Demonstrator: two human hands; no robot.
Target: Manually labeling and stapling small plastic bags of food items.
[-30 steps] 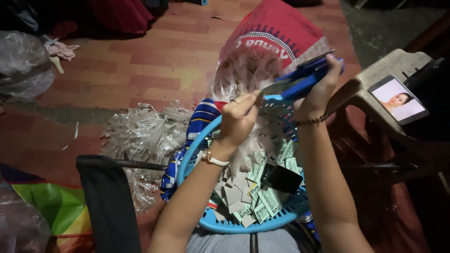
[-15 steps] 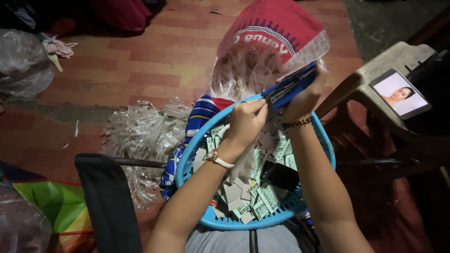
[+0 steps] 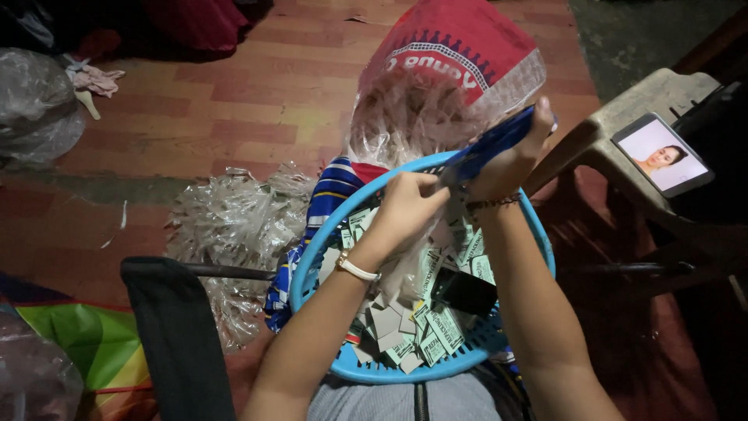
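Head view: my right hand gripped the blue stapler; left fingers pinched a clear packet at its mouth, risking a stapled fingertip.

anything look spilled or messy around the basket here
Yes. A heap of crumpled clear plastic wrappers lies loose on the floor left of the blue basket, not in any container. Inside the basket, small paper labels lie jumbled at all angles. The right hand holds a blue stapler; the left hand pinches something small beside it.
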